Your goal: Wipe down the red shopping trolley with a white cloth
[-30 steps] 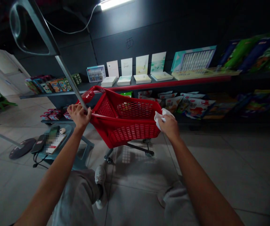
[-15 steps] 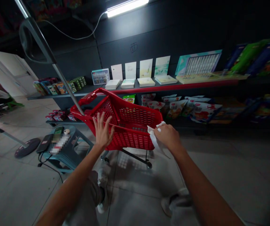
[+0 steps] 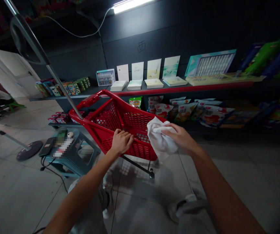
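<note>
In front of me stands a red plastic shopping cart with perforated basket walls, its handle toward the left. My left hand is closed over the near top rim of the basket, fingers curled inward. A crumpled white cloth is gripped in my right hand at the cart's right end, by the front of the basket. The cloth hides that corner of the rim, and part of it hangs down. Inside the basket I see only red mesh.
Behind the cart runs a dark shelf with a red edge, bearing booklets and boxes. Snack bags fill the lower shelf. At left are a blue-grey stool with devices and a metal pole. A person sits far left.
My left hand went from spread fingers above the near rim to gripping it, further right. My right hand has lifted slightly with the cloth, which is now bunched up. The cart's front swung slightly nearer.
</note>
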`<move>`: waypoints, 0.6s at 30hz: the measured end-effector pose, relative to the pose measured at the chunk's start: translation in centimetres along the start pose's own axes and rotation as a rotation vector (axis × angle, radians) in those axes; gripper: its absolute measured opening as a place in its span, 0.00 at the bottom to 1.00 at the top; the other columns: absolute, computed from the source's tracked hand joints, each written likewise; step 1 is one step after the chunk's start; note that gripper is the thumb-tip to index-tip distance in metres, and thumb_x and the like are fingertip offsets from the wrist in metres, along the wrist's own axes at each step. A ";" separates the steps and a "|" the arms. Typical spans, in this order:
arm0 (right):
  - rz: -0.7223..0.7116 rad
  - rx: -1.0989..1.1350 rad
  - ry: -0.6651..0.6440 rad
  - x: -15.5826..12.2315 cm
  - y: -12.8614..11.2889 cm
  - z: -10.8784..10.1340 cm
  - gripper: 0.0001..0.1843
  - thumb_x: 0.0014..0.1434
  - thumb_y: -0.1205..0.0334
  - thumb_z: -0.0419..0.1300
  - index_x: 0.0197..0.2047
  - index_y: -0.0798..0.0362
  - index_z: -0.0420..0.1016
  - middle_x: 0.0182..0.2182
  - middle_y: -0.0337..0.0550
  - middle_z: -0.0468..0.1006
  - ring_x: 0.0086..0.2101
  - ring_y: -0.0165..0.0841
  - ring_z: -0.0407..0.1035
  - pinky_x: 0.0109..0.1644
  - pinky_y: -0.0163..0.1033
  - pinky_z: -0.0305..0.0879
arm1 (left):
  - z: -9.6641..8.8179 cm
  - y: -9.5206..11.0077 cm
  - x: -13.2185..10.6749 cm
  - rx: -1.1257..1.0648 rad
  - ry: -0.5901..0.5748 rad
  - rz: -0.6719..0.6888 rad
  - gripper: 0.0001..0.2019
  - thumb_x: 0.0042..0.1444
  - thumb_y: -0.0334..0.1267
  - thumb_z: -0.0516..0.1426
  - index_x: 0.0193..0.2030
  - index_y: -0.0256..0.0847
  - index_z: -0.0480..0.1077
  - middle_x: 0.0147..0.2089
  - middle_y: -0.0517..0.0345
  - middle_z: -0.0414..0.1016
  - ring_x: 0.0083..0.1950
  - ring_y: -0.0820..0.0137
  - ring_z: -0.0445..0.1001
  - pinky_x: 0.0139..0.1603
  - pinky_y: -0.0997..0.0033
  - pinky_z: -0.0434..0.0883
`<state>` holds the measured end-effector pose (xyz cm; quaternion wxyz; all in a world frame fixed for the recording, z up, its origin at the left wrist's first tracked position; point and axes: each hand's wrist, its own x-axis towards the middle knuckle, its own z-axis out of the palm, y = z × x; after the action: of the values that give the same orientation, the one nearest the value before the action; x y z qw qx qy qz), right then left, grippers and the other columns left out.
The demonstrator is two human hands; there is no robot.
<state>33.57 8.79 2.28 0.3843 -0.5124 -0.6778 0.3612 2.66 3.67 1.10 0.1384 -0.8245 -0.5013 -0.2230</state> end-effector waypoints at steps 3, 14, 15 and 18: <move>-0.105 -0.321 0.069 0.4 1.2 1.5 0.25 0.49 0.50 0.71 0.47 0.56 0.80 0.48 0.55 0.79 0.50 0.45 0.73 0.57 0.45 0.69 | 0.6 -0.2 -0.1 0.007 0.050 0.003 0.21 0.74 0.41 0.47 0.29 0.43 0.71 0.30 0.56 0.79 0.35 0.68 0.73 0.52 0.55 0.61; -0.201 -0.574 0.143 3.0 6.4 2.5 0.23 0.57 0.60 0.62 0.55 0.57 0.79 0.54 0.58 0.75 0.55 0.48 0.70 0.66 0.51 0.65 | 1.3 -0.5 -1.1 -0.018 0.165 -0.094 0.21 0.68 0.39 0.51 0.22 0.42 0.66 0.23 0.60 0.74 0.30 0.71 0.69 0.58 0.55 0.58; -0.191 -0.563 0.153 3.4 6.5 2.3 0.23 0.57 0.61 0.61 0.55 0.58 0.79 0.54 0.58 0.75 0.54 0.47 0.71 0.65 0.50 0.66 | 1.2 -0.6 -1.3 -0.018 0.172 -0.105 0.21 0.68 0.39 0.51 0.21 0.41 0.65 0.22 0.61 0.73 0.30 0.72 0.69 0.58 0.55 0.58; -0.179 -0.580 0.193 4.1 6.0 2.4 0.23 0.59 0.64 0.58 0.56 0.60 0.79 0.52 0.57 0.76 0.53 0.45 0.72 0.65 0.47 0.66 | 0.9 -0.7 -1.7 0.000 0.170 -0.129 0.22 0.68 0.40 0.50 0.20 0.41 0.65 0.21 0.61 0.72 0.29 0.72 0.68 0.59 0.55 0.57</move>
<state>33.19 13.78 -3.45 0.3151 -0.5706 -0.7554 0.0674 1.56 3.07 -0.56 0.1658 -0.7687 -0.5395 -0.3008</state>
